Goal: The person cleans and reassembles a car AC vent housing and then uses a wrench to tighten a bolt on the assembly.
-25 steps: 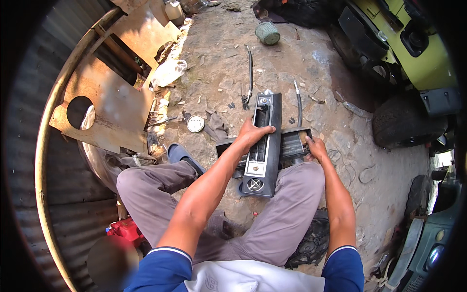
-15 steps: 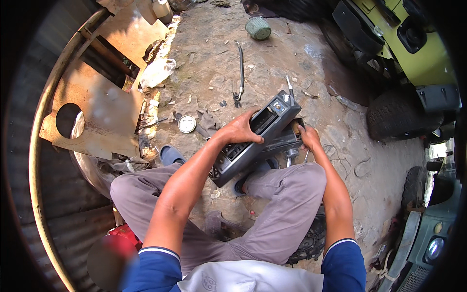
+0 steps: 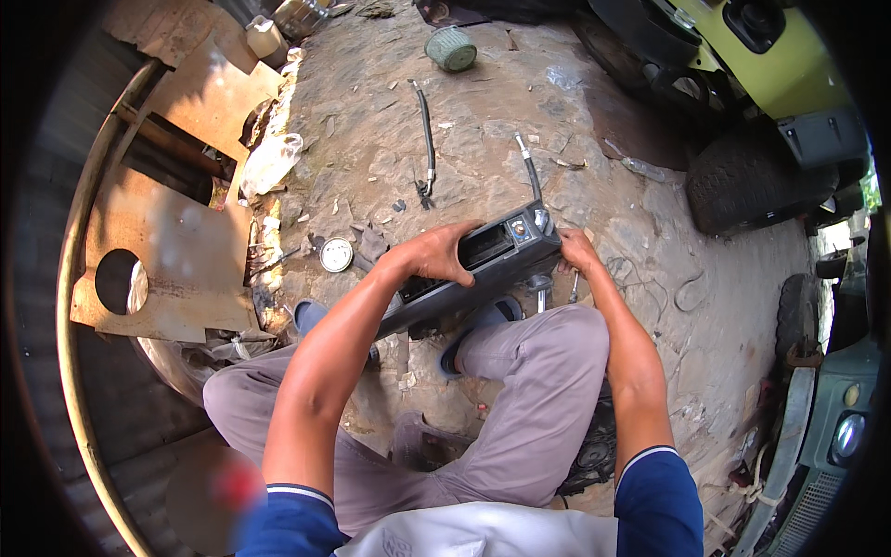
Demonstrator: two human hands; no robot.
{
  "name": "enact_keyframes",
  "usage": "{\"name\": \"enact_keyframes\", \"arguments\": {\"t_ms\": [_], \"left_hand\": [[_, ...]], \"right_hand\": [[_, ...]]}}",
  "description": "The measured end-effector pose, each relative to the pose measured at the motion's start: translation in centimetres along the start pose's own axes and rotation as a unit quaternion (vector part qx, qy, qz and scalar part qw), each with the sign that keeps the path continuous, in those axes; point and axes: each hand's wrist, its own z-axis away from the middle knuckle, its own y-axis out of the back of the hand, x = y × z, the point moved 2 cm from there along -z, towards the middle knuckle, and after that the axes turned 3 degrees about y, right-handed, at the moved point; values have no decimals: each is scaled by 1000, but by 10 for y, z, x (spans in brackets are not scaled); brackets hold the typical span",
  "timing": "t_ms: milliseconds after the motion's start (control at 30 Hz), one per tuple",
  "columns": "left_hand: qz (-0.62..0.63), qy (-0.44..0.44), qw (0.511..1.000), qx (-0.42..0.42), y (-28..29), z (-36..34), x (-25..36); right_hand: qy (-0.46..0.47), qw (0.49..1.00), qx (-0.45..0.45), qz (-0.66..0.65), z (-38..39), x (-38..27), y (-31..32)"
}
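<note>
A long black plastic housing (image 3: 469, 295), with an open slot along its top and a small panel (image 3: 521, 229) at one end, lies slanted above my knees. It looks like a vehicle vent unit. My left hand (image 3: 432, 255) is clamped over its middle, thumb on the near edge and fingers on the far side. At its right end my right hand (image 3: 577, 251) has its fingers closed; a slim silver tool (image 3: 574, 288) juts out below them. A black hose with a silver end (image 3: 527, 160) rises behind the panel. Beneath the housing shows a silver pipe fitting (image 3: 540, 286).
Another black hose (image 3: 426, 135) lies on the rocky ground ahead, with a round green container (image 3: 451, 48) beyond. A round tin (image 3: 336, 254) sits to the left, near rusty sheet metal (image 3: 167, 251). Vehicles stand at right, one with a large tyre (image 3: 756, 176).
The housing has turned clockwise to a flatter slant, its right end coming nearer, and its right-side opening is now hidden. Both hands have stayed on it. The whole view has shifted somewhat.
</note>
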Motion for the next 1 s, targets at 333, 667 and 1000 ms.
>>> {"name": "enact_keyframes", "arguments": {"t_ms": [333, 667, 1000], "left_hand": [[-41, 29, 998, -47, -1, -21, 7], [-2, 28, 999, -42, 0, -38, -13], [-44, 71, 996, -40, -1, -46, -12]], "right_hand": [[-2, 999, -10, -37, 5, -5, -1], [-6, 997, 1, -71, 8, -9, -7], [-32, 998, -13, -50, 2, -7, -3]]}}
